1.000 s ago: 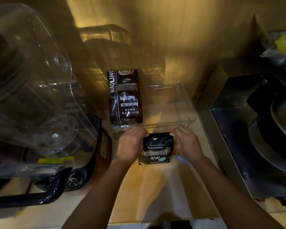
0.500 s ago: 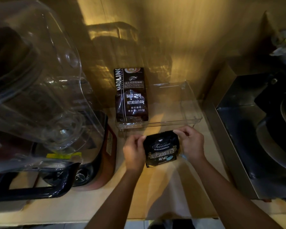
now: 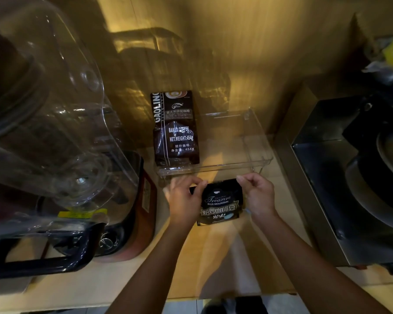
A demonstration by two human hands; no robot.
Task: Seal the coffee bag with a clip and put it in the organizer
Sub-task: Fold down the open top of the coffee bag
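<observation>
A small black coffee bag (image 3: 220,203) with "Treasure Blue Mountain" print stands on the wooden counter just in front of a clear plastic organizer (image 3: 256,152). My left hand (image 3: 183,198) pinches its top left corner and my right hand (image 3: 258,194) pinches its top right corner. A bit of light blue shows below my right hand; I cannot tell what it is. A tall dark "Gaolin Baked Coffee" bag (image 3: 175,130) stands in the organizer's left part. No clip can be made out for certain.
A big blender with a clear jug (image 3: 43,123) and red base (image 3: 134,211) fills the left. A steel appliance (image 3: 349,177) with dark pans stands on the right. The wall is close behind the organizer.
Both hands have shifted up to the bag's top corners, and the top edge now looks folded down. The bag stays in front of the organizer.
</observation>
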